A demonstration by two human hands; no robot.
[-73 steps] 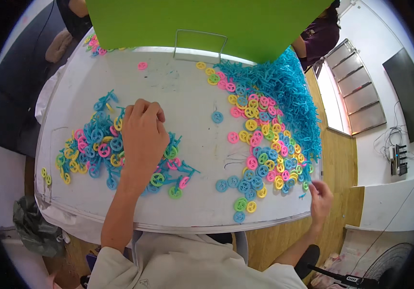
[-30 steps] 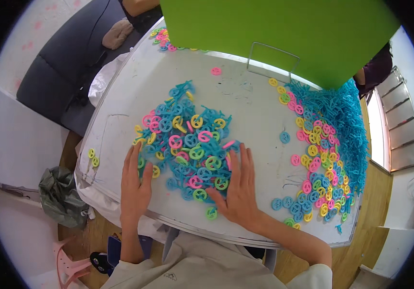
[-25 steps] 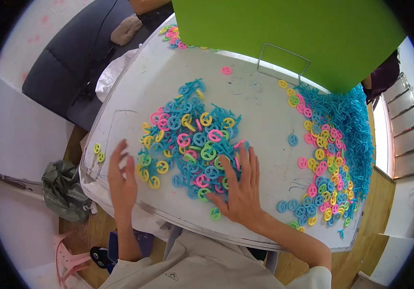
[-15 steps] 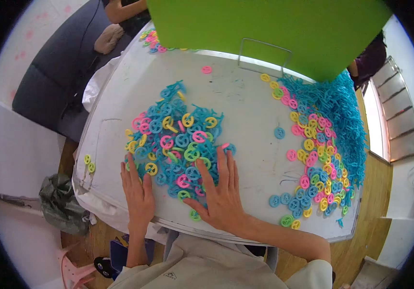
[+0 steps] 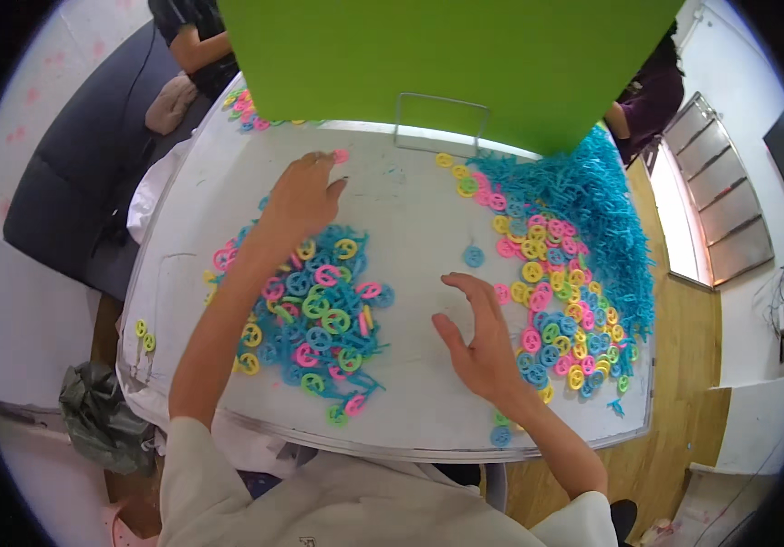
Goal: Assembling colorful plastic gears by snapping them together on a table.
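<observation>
My left hand reaches across the table over the far end of the middle pile. Its fingertips are at a lone pink plastic wheel, and its thumb stands apart from the fingers. The middle pile mixes blue, yellow, pink and green wheels with blue branched plastic pieces; my left forearm hides part of it. Between this pile and the right-hand one, my right hand hovers with curved, spread fingers and holds nothing. A single blue wheel lies beyond it.
On the right, many coloured wheels lie against a heap of blue branched pieces. A green board with a wire frame stands at the far edge. Two people sit beyond. Two small wheels lie near the left edge.
My left hand has left the near side of the middle pile and stretched forward to the pink wheel. My right hand has moved off the pile to the right. The view has shifted.
</observation>
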